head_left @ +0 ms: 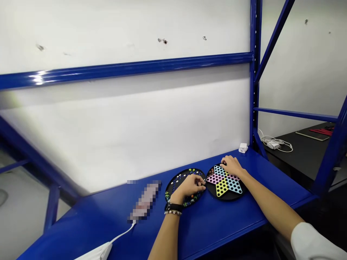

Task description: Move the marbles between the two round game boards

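Two round black trays lie side by side on the blue shelf. The right one is a Chinese checkers board [222, 184] with a star of pink, yellow and light blue points full of dark holes; reddish marbles [211, 172] sit at its upper left rim. In the left tray [173, 181] are several coloured marbles, partly covered by my hand. My left hand [191, 185] is over this tray's right side, thumb and fingers pinched near the rim between the two. My right hand [231, 165] rests at the board's far edge with curled fingers; anything inside them is hidden.
A blurred-out flat object [145, 201] with a white cable lies left of the trays, beside a white box-like item [97, 251]. A white charger [243, 147] stands at the shelf's back right. Blue rack posts and a beam [130, 68] frame the shelf before a white wall.
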Available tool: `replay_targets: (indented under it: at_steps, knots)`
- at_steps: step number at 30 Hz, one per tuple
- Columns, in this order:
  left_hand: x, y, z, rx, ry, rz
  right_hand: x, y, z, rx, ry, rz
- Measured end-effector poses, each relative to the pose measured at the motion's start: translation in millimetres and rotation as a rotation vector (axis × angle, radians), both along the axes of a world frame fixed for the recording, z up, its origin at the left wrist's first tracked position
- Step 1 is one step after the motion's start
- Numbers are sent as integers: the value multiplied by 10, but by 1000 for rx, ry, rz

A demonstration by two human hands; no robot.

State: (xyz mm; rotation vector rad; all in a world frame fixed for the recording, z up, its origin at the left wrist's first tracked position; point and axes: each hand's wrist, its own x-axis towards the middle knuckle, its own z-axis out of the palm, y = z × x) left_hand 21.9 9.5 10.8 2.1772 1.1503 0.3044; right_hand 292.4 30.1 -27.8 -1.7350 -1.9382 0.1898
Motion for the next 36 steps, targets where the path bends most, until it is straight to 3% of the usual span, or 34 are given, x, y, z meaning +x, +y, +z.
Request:
replay_targets:
  at_steps: [10, 17, 23, 30, 33, 36]
  knots:
    - [-63, -39, 8, -135, -38, -2, -224, -101, 123, 47, 112, 102]
    - [5, -26, -31, 91, -94, 69, -319, -139, 105, 53, 143, 181]
    - [122, -77, 26, 389, -267, 224, -482, -247, 179, 76, 238, 345]
    - [343, -157, -36, 475, -285, 206, -656, -330, 240, 26, 291, 452]
    - [331, -170, -30, 536, -255, 199, -571, -258, 222, 24, 324, 431]
    - [279, -168, -9, 600, -217, 194, -363, -154, 189, 78, 281, 258]
